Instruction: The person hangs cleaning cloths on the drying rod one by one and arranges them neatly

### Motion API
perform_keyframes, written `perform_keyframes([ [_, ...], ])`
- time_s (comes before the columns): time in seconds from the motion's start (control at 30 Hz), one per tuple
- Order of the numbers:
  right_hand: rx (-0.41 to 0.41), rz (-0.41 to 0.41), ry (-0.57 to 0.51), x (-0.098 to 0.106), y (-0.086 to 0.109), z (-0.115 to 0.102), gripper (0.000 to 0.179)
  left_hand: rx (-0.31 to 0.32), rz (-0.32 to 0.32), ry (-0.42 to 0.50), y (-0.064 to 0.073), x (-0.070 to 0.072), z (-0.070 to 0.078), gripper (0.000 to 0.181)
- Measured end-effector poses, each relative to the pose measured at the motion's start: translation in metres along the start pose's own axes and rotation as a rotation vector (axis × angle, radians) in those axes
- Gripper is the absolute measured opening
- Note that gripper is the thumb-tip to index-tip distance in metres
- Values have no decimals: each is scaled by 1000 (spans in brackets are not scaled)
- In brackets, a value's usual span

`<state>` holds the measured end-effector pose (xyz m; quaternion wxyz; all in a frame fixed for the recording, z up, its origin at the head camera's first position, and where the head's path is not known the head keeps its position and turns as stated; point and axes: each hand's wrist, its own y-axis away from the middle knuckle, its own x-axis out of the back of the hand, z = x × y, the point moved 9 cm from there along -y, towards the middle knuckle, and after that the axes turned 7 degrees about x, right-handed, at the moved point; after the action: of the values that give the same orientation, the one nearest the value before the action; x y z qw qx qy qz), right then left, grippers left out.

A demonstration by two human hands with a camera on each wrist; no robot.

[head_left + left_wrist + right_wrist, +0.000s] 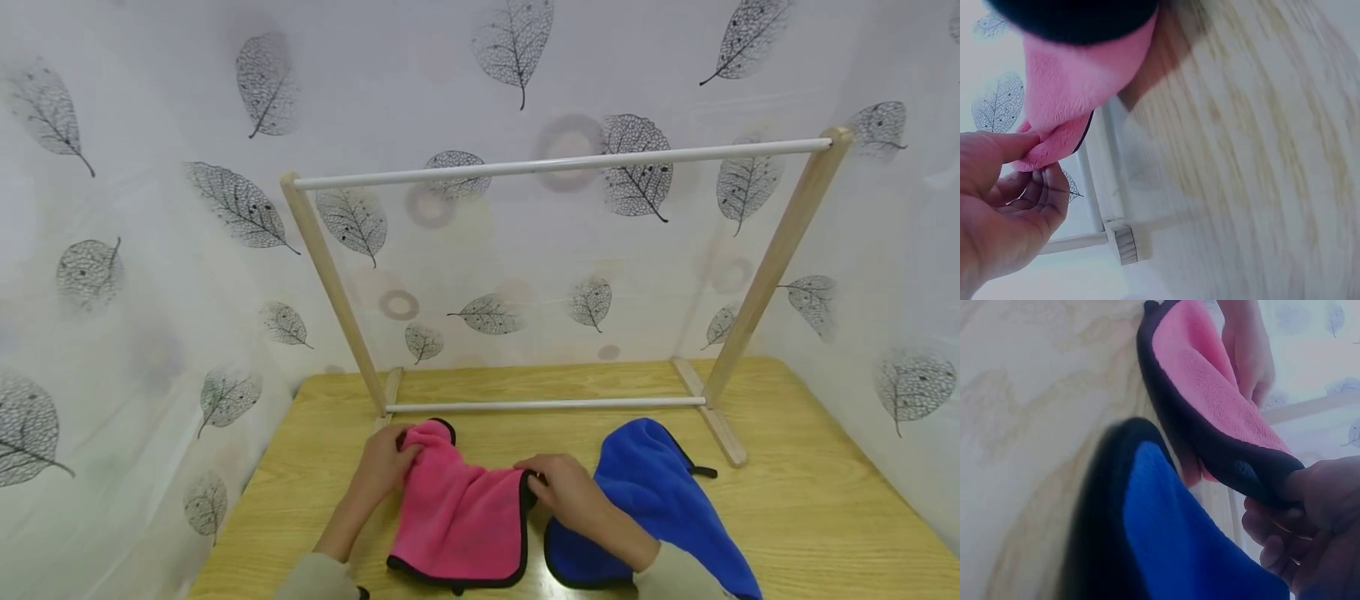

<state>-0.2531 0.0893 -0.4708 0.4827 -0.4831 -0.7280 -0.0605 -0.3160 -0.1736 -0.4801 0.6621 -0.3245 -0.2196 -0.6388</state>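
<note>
A pink towel [468,517] with black edging hangs between both hands just above the table, its lower edge toward the front. My left hand [382,462] pinches its upper left part; in the left wrist view, thumb and fingers of that left hand [1016,194] grip the pink cloth [1063,87]. At the upper right corner, my right hand [573,496] pinches the black edging, and the right wrist view shows that right hand [1310,525] doing so. A blue towel [652,492] with black edging lies rumpled on the table, partly under the right forearm.
Behind the towels stands a wooden rack with a white top rail [555,165], a white lower rail [547,405] and two slanted wooden posts, the right post [780,258] among them. The wood-grain table [817,500] carries everything. A leaf-printed curtain [480,250] surrounds the back and sides.
</note>
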Motion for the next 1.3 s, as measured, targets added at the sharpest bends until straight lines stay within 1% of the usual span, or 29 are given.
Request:
perform_keyframes([
  [0.1, -16, 7, 2, 7, 1, 3, 25, 34, -9, 12, 2, 4, 0, 22],
  [0.23, -57, 2, -29, 15, 3, 6, 25, 89, -23, 29, 4, 8, -1, 22],
  [0.37, -55, 27, -60, 26, 6, 8, 24, 130, -22, 63, 7, 13, -3, 24],
  [0.47, -40, 59, -61, 34, 8, 9, 25, 150, -15, 82, 9, 18, -3, 26],
  [0.7, -51, 139, -78, 51, 8, 11, 28, 178, 7, 118, 12, 27, -3, 26],
  [0.93, -45, 269, -32, 70, 13, 9, 31, 188, 37, 185, 19, 34, 1, 27],
  [1.07, -105, 295, -88, 72, 17, 15, 27, 194, 29, 213, 23, 34, 3, 23],
  [1.2, -194, 284, -205, 66, 22, 26, 25, 200, 12, 241, 26, 33, 4, 23],
  [1.3, -246, 265, -276, 61, 24, 33, 26, 202, -8, 265, 27, 32, 4, 28],
])
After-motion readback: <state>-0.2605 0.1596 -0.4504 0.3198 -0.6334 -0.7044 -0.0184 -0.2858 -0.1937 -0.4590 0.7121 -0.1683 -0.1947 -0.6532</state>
